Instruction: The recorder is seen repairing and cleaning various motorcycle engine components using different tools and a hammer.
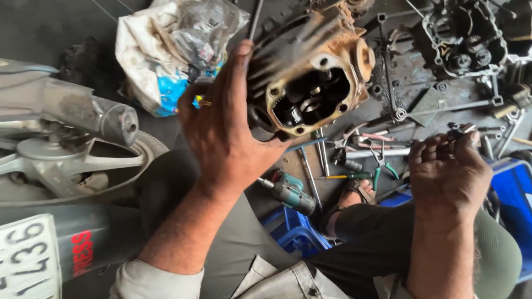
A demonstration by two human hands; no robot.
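Observation:
My left hand [224,130] grips a rusty, oily engine cylinder head [310,72] and holds it tilted up above the floor, with its open port and valve parts facing me. The thumb lies along the cooling fins. My right hand [446,166] is raised to the right, its fingers curled around a small metal part [461,131] that pokes out at the fingertips. The two hands are apart.
Pliers with green handles [379,166], screwdrivers and rods lie on the dark floor. A green power tool [291,192] rests by a blue crate [296,232]. An engine case [463,39] sits top right, a plastic bag [172,50] top left, a motorcycle wheel [83,160] at left.

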